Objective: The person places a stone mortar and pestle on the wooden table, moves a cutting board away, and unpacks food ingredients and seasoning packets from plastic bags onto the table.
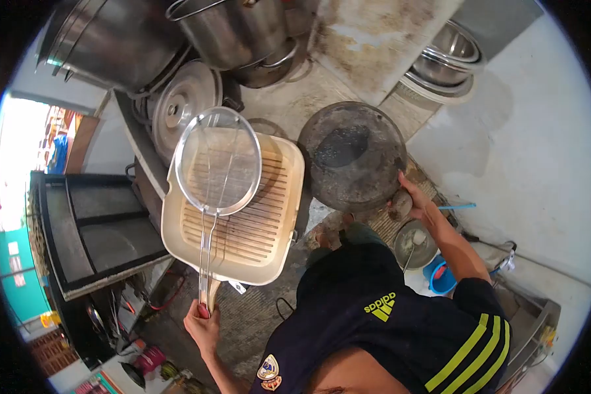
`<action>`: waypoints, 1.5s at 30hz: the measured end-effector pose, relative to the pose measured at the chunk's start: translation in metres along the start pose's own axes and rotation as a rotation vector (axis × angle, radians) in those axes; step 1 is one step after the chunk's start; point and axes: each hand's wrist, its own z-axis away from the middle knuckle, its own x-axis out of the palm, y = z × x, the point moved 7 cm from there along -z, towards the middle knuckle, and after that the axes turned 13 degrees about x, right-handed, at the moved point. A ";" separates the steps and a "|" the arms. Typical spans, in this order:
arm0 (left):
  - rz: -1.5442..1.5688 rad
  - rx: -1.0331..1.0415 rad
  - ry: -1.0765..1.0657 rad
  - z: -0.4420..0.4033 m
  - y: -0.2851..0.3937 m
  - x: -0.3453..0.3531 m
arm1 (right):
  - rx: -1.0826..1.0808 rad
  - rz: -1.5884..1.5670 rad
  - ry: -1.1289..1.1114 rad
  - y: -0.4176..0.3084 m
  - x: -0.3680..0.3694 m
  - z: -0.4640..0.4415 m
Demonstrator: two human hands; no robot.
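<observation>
On the left, my left hand (202,327) is closed around the handles of a wire-mesh strainer (218,161) and a cream square grill pan (269,246). The strainer's round mesh lies over the pan's ridged surface. To the right is a broad, round, dark stone mortar (374,157) with a wet-looking patch. Its right edge meets my right hand (415,197), whose fingers are closed around a rounded, stone-like pestle (399,205) and reach the mortar's rim. How far the fingers grip the mortar is partly hidden.
Large metal pots (233,33) and a round lid (184,108) stand at the back left. Stacked metal bowls (446,59) are at the back right. Below my right arm are a bowl with a ladle (410,246) and a blue bucket (443,282). A black-framed glass cabinet (111,223) stands left.
</observation>
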 end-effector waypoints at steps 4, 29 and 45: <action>-0.096 -0.063 -0.070 -0.007 0.008 -0.004 | -0.062 0.001 0.024 0.009 0.025 0.018; -0.271 0.298 -0.312 -0.079 0.034 -0.051 | -0.097 -0.047 0.136 0.150 0.012 0.187; -0.203 0.427 -0.360 -0.099 0.014 -0.042 | -0.020 -0.203 0.109 0.228 0.017 0.202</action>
